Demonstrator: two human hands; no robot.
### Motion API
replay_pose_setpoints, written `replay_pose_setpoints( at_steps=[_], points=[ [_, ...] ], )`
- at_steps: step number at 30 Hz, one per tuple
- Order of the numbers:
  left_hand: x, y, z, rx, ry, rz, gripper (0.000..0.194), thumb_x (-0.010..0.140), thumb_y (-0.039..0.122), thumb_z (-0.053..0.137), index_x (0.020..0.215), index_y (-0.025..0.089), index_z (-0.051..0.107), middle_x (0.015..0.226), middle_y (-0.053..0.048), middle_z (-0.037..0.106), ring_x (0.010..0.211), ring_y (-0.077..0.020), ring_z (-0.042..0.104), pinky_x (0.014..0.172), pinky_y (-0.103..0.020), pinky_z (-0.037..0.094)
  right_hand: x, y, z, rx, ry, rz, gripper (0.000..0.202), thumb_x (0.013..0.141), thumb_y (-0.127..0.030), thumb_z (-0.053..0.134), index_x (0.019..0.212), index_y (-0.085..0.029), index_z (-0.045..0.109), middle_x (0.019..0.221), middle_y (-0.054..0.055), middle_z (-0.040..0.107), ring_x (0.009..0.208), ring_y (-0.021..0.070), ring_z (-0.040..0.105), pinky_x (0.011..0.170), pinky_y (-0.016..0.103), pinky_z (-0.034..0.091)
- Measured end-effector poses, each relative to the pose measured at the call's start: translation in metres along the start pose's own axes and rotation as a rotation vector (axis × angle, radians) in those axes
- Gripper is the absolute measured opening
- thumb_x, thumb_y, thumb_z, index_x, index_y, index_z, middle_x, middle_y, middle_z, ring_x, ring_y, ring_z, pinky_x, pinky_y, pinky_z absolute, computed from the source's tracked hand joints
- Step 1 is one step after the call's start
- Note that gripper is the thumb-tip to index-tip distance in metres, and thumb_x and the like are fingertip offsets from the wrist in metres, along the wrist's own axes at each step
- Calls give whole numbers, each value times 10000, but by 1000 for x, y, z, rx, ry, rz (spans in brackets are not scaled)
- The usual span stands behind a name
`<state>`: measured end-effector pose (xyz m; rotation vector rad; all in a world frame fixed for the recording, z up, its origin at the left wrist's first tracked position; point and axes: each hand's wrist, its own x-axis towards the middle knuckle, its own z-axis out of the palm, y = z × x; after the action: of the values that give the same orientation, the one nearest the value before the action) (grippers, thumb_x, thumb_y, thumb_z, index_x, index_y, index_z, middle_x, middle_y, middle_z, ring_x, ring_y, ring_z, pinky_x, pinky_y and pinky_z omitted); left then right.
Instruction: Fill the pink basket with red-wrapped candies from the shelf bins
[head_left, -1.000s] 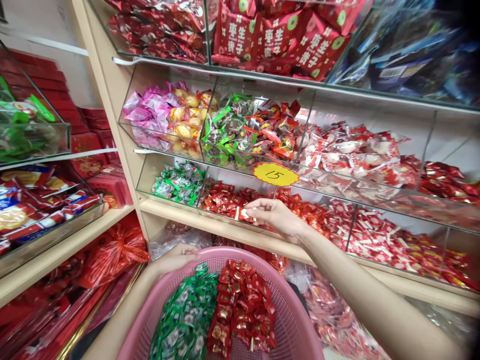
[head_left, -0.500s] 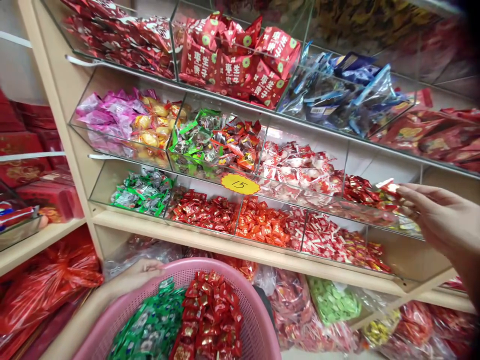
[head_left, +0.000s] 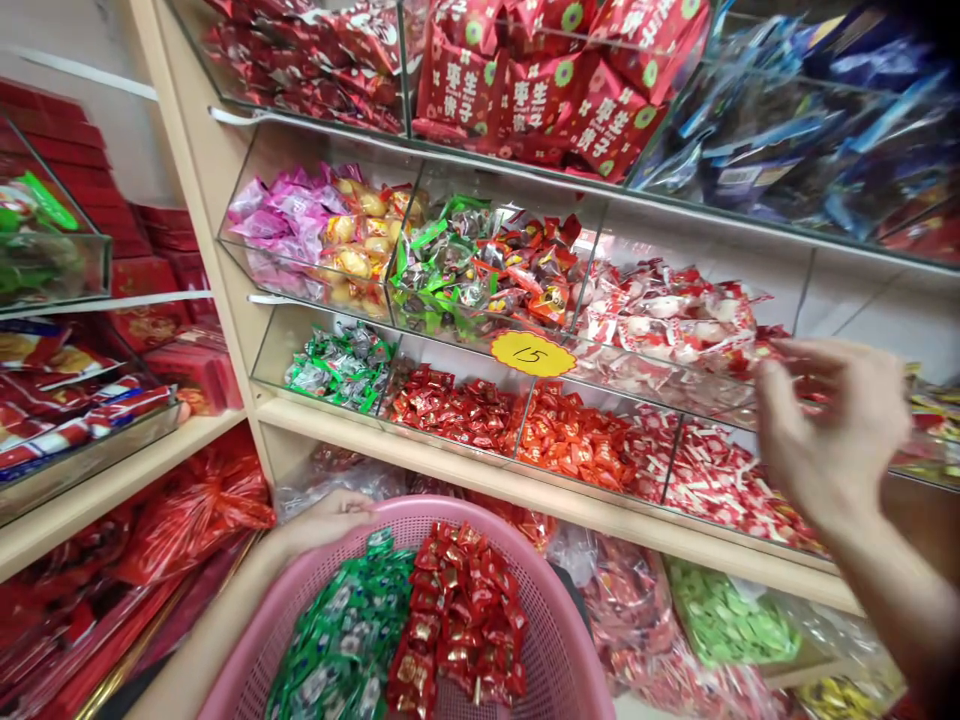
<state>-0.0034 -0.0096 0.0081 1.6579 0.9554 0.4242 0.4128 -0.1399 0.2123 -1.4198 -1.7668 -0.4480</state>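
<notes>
My left hand is closed over the far left rim of a pink perforated plastic basket. Inside the basket lie green-wrapped candies on the left and strips of shiny red-wrapped candies on the right. On the right, my right hand reaches to the middle shelf, its fingers bent and a little blurred, with a gap between thumb and fingers. It is by the right end of a bin of red-and-white wrapped candies, in front of darker red candies that it partly hides. I make out nothing held in it.
Clear-walled bins of wrapped sweets fill the tilted shelves. A yellow price tag marked 15 hangs on the middle row. Below runs a wooden shelf edge, with bagged candies under it. A wooden upright stands left.
The view has shifted, so shelves and basket appear further right. My right hand has moved left along the middle shelf, towards the red-and-white candies. My left hand still grips the basket rim.
</notes>
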Motion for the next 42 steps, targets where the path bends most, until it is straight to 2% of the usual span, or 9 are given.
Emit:
replay_pose_setpoints(
  at_steps=[1,2,4,7,13,22,25,31,42],
  points=[
    [0,0,0,7,0,-2,341,685,437,523,717,104,591,587,12,525,545,-108,436,511,-189,307,-1,-19,17,-96,142,-13,341,823,-278,397,1156,-350,402,1071,46,539,986,268,484,758,410,394],
    [1,-1,0,12,0,-3,344,683,442,522,721,107,591,589,13,526,543,-109,439,510,-189,309,-2,-37,34,-134,124,-105,312,805,-251,434,1112,-309,447,1060,65,531,969,253,486,783,398,390],
    [1,-1,1,20,4,-4,355,676,453,526,737,110,594,604,8,539,552,-114,456,517,-192,322,0,-66,70,-81,-156,-331,233,817,-203,406,1021,-255,506,933,60,575,900,195,513,774,353,396],
    [1,-3,0,13,3,-7,382,662,471,534,778,113,600,644,-4,571,578,-127,484,539,-201,346,9,-90,120,-139,-630,-426,205,844,-194,364,944,-193,542,898,69,580,865,162,508,740,305,381],
    [0,-7,-2,-12,6,-24,387,665,465,536,800,110,608,666,-14,593,590,-132,501,552,-207,360,31,-92,184,-412,-888,-350,207,800,-101,394,886,-157,574,893,105,607,882,193,524,709,274,368],
    [1,-4,-1,-8,6,-12,354,684,439,521,780,110,612,645,-3,575,564,-121,483,527,-200,338,35,-84,200,-408,-905,-274,200,730,-110,458,847,-155,613,915,104,623,858,204,564,667,256,402],
    [2,-5,0,-13,9,-10,347,681,444,525,752,113,604,623,6,558,547,-114,466,514,-198,323,45,-79,197,-262,-912,-246,172,729,-149,485,829,-171,623,889,67,634,846,180,565,688,238,400],
    [5,-12,0,-16,12,8,332,686,440,526,704,113,580,574,24,499,519,-97,418,497,-192,287,68,-70,193,64,-976,-62,301,742,-153,483,1032,-131,561,851,44,647,719,123,568,631,211,414],
    [1,-1,0,-8,10,3,337,677,448,527,695,116,580,577,20,494,524,-99,407,490,-192,276,61,-72,233,145,-1026,-60,322,717,-113,490,1029,-118,567,841,38,651,714,113,564,632,197,408]
  ],
)
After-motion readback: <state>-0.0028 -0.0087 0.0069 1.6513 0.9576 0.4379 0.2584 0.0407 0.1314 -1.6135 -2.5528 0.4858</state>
